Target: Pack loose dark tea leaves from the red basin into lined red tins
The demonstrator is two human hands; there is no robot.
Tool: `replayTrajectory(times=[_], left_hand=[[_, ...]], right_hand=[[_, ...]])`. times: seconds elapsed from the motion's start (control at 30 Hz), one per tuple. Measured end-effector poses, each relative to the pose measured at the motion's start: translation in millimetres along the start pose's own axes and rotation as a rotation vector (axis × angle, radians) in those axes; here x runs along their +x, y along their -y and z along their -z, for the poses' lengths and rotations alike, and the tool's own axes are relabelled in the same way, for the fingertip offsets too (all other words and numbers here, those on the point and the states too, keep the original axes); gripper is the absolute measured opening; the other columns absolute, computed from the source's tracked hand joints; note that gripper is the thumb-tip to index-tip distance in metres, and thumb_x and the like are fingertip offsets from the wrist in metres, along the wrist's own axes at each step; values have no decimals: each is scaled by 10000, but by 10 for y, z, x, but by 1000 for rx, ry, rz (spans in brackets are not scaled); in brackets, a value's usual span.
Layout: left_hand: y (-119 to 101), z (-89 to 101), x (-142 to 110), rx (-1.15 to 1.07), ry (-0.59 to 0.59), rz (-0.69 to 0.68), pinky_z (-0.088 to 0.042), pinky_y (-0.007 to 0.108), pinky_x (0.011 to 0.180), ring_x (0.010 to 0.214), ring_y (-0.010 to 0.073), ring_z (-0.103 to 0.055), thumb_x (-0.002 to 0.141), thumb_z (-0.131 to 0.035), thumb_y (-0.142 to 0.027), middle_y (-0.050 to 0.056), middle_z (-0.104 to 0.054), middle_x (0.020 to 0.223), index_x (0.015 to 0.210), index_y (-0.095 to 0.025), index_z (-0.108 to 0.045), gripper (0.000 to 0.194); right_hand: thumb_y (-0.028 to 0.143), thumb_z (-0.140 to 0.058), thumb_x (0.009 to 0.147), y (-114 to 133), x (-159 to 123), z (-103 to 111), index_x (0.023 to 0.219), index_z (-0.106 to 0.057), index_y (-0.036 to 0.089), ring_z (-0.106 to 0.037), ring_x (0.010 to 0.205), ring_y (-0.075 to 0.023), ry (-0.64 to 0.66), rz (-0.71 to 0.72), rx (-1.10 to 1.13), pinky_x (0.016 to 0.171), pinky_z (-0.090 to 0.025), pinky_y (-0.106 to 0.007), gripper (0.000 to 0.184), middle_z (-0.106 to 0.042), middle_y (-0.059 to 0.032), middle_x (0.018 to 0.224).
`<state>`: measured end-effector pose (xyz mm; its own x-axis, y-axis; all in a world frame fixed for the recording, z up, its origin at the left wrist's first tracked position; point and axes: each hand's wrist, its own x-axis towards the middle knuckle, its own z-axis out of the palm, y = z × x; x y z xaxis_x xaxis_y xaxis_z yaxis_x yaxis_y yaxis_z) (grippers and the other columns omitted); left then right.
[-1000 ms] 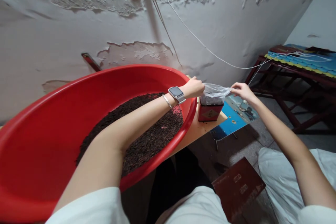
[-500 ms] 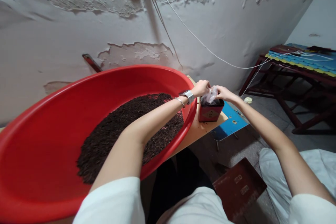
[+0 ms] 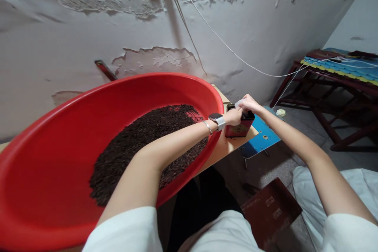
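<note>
A red tin with a dark open top stands on the table corner, just right of the big red basin. Out of its mouth comes a clear plastic bag. My right hand pinches the bag from the far right side. My left hand, with a watch and a bangle at the wrist, is closed at the bag's near left side over the tin's rim; its fingertips are partly hidden. Dark, dry tea leaves lie spread over the floor of the red basin.
The wooden table ends near the tin. Beyond it sits a blue board. A brown wooden stool is low at my right, by a white sack. A white cable hangs across to a rack.
My left hand has come down and nearer, from the top of the bag to its near side. The bag's top is now gathered smaller beside my right hand. The view has shifted slightly.
</note>
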<state>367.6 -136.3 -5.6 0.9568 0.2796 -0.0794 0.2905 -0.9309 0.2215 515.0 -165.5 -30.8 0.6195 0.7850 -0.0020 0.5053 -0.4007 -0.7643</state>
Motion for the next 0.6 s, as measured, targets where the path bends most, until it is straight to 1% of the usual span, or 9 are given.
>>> replayTrajectory(times=[0.07, 0.13, 0.23, 0.27, 0.33, 0.37, 0.43, 0.53, 0.6], left_hand=[[-1, -59, 14, 21, 13, -18, -441, 326, 1026, 1257, 282, -543, 862, -538, -129, 199, -508, 1425, 1396, -50, -443, 549], [24, -52, 37, 73, 43, -27, -424, 378, 1053, 1309, 311, -492, 856, -569, -191, 206, -494, 1437, 1398, -73, -435, 571], [86, 21, 102, 156, 77, -19, -406, 441, 1062, 1309, 321, -486, 891, -554, -320, 195, -529, 1402, 1396, -109, -409, 566], [108, 40, 134, 172, 79, -11, -395, 453, 1067, 1286, 318, -506, 906, -541, -371, 193, -553, 1371, 1388, -108, -407, 565], [151, 55, 212, 183, 83, -20, -366, 472, 1082, 1254, 315, -526, 907, -541, -452, 184, -583, 1329, 1377, -112, -415, 594], [172, 49, 255, 188, 89, -39, -354, 479, 1088, 1262, 319, -514, 890, -566, -476, 179, -578, 1337, 1380, -123, -423, 621], [207, 24, 342, 197, 105, -89, -361, 478, 1080, 1290, 336, -471, 830, -643, -497, 169, -554, 1371, 1372, -158, -469, 663], [229, -8, 439, 236, 117, -124, -411, 452, 1032, 1268, 351, -463, 765, -712, -495, 175, -560, 1353, 1289, -174, -585, 628], [210, -8, 473, 288, 123, -140, -429, 437, 1013, 1252, 347, -473, 766, -715, -492, 182, -562, 1343, 1225, -169, -643, 566]], right_hand=[[192, -689, 714, 26, -72, 134, 1262, -484, 146, -579, 622, -155, 82, -2, -32, 567, -475, -264, 587, -665, -57, 856], [190, -699, 741, 47, -149, 272, 1275, -527, 181, -613, 752, -175, 102, 171, -247, 676, -493, -279, 561, -669, -68, 960], [158, -634, 806, 35, -231, 391, 1034, -712, 186, -598, 973, -217, 94, 475, -700, 836, -440, -292, 243, -677, -94, 1063], [160, -599, 837, 18, -243, 403, 948, -741, 180, -584, 1009, -229, 116, 523, -815, 854, -419, -300, 182, -691, -103, 1029], [184, -567, 871, -31, -229, 405, 838, -763, 178, -570, 1019, -248, 183, 542, -926, 850, -392, -317, 199, -715, -108, 906], [201, -577, 867, -61, -199, 408, 805, -766, 182, -574, 1003, -251, 207, 531, -912, 838, -387, -319, 200, -720, -103, 862], [234, -603, 847, -130, -88, 437, 783, -770, 186, -602, 945, -238, 199, 500, -745, 807, -397, -304, 186, -732, -82, 855], [255, -570, 855, -268, 151, 499, 857, -768, 165, -642, 845, -203, -22, 403, -402, 766, -432, -280, 218, -743, -62, 897], [179, -550, 843, -374, 280, 475, 904, -755, 147, -648, 848, -195, -132, 323, -325, 792, -450, -284, 215, -742, -65, 911]])
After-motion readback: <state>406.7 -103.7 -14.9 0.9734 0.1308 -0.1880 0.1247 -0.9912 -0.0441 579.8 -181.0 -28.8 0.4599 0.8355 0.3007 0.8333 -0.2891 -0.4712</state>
